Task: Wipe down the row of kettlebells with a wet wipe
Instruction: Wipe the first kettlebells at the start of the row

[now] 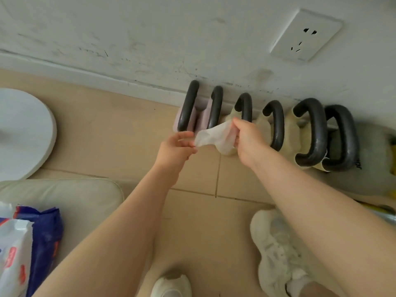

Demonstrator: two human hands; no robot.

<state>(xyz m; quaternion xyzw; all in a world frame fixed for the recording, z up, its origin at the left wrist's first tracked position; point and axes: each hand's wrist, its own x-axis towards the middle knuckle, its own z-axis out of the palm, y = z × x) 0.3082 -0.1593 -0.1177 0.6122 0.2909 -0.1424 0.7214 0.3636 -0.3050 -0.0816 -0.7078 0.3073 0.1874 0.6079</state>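
Observation:
A row of several kettlebells with black handles (276, 125) stands on the floor against the white wall. The two at the left have pink bodies (201, 116), the middle ones pale yellow bodies, the far right one a grey body (368, 168). A white wet wipe (214, 137) is stretched between my hands just in front of the row. My left hand (176, 147) pinches its left end. My right hand (248, 139) grips its right end, in front of the third kettlebell.
A pack of wet wipes (17, 249) and a blue packet (47, 232) lie on a cream cushion (64, 196) at the lower left. A round white base (23, 133) sits at the left. A wall socket (306, 35) is above. My white shoes (276, 254) stand on beige tiles.

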